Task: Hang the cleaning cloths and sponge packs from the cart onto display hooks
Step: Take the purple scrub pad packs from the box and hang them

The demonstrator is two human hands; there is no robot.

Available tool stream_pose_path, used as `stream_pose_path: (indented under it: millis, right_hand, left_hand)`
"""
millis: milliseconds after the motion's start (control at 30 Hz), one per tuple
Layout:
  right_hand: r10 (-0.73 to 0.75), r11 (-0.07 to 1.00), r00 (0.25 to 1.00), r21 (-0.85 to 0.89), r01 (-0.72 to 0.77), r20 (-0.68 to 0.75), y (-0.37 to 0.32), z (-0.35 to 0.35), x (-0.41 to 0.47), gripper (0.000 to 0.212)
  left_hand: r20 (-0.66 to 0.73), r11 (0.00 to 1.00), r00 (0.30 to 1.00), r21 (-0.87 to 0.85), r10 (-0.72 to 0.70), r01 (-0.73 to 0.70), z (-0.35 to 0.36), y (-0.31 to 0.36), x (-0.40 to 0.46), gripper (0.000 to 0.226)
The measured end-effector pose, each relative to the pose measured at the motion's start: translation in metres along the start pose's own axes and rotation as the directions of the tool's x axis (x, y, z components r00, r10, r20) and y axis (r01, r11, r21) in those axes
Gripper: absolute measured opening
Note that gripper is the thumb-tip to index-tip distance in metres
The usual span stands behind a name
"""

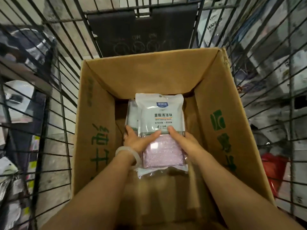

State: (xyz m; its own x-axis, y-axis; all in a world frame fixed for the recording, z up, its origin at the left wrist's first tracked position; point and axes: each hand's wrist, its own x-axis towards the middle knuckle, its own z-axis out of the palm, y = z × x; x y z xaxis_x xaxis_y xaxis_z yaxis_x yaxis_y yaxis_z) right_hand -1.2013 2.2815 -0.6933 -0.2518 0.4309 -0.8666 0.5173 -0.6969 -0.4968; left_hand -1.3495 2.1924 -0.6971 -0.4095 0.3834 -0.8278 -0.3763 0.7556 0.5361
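- The sponge pack (pixel 160 117) I'm holding carries a line of bold Chinese characters across its white front; the last three look like 清洁块.
- Under that sits a small English line, "cleaning" readable, the rest blurred.
- Just above my thumbs, the same pack shows a large "4".
- A white bag (pixel 214 24) outside the cart wires reads "HAN…", cut off.
- The cardboard box (pixel 221 130) bears green Chinese characters I can't read.

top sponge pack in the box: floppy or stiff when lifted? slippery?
The sponge pack probably bends little: a pink pad fills its lower half, though the flat printed top may flop. Glossy film looks slippery; the left hand and right hand grip both sides. Likely light.
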Motion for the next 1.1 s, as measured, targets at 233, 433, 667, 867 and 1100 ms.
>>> stream_pose_path:
  millis: [233, 433, 667, 867, 1100]
  right_hand:
    - [-0.002, 0.992, 0.986, 0.128, -0.02, 0.168, -0.004, 0.021, 0.009, 0.088]
    - [0.052, 0.978, 0.975, 0.188, -0.093, 0.216, 0.008, 0.008, -0.013, 0.071]
    - [-0.075, 0.973, 0.987, 0.229, 0.041, 0.144, -0.002, -0.003, -0.08, 0.079]
    - [-0.389, 0.909, 0.919, 0.188, 0.372, 0.061, -0.056, -0.009, -0.169, 0.086]
    - [-0.672, 0.719, 0.739, 0.197, 0.666, -0.045, -0.092, -0.019, -0.309, 0.089]
  left_hand:
    - [0.105, 0.978, 0.992, -0.191, -0.064, 0.083, -0.016, -0.007, -0.019, 0.098]
    - [0.078, 0.951, 0.989, -0.274, -0.127, 0.144, -0.002, -0.012, -0.045, 0.121]
    - [0.226, 0.935, 0.974, -0.342, -0.015, 0.093, -0.009, 0.002, -0.105, 0.094]
    - [0.238, 0.925, 0.931, -0.329, 0.276, -0.19, -0.029, 0.063, -0.179, 0.099]
    - [0.2, 0.807, 0.795, -0.309, 0.573, -0.503, -0.043, 0.113, -0.294, 0.098]
